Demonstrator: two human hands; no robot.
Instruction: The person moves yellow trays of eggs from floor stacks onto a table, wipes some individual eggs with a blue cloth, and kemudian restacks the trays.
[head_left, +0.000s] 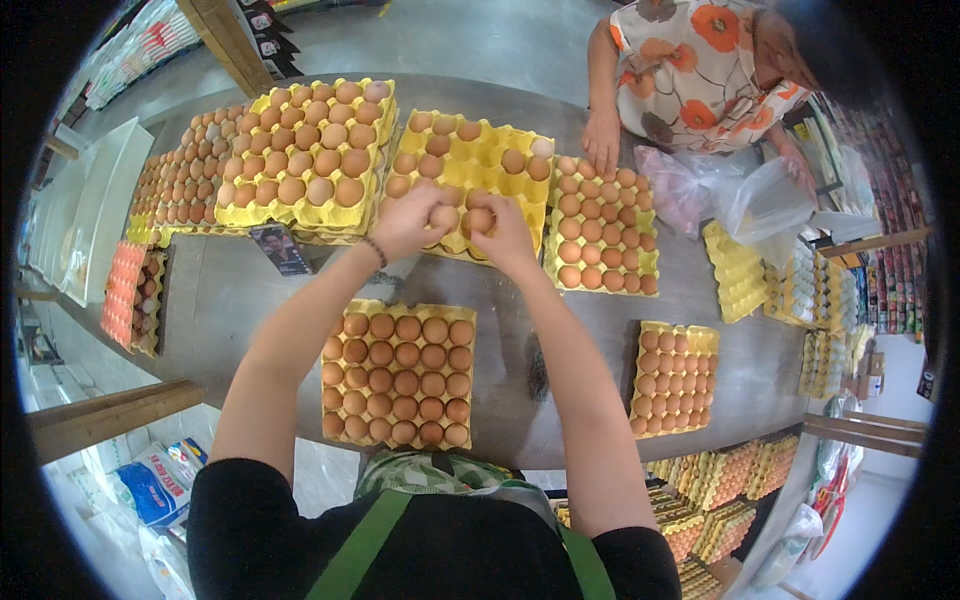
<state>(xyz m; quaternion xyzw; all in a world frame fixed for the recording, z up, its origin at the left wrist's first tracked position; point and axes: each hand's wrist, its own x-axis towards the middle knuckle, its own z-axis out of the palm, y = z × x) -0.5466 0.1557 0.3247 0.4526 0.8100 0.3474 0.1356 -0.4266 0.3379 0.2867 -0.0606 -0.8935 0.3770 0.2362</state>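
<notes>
My left hand (407, 223) grips a brown egg (444, 217) between thumb and fingers. In my right hand (510, 229) is another brown egg (480, 220). Both hands are close together over the near side of a yellow pulp egg tray (486, 159). That tray is partly filled, with eggs mostly toward its left side and far right corner and bare cups in the middle. My fingers hide some of its near cups. Right beside it lies a yellow tray of eggs (611, 234). Nearest my body is a tray of darker brown eggs (406, 378).
Stacked egg trays (300, 154) stand at the left, with a smartphone (281, 249) leaning by them. Across the table, a person (694, 75) touches the right-hand tray and holds a clear plastic bag (765, 196). Another egg tray (675, 379) lies near the right edge.
</notes>
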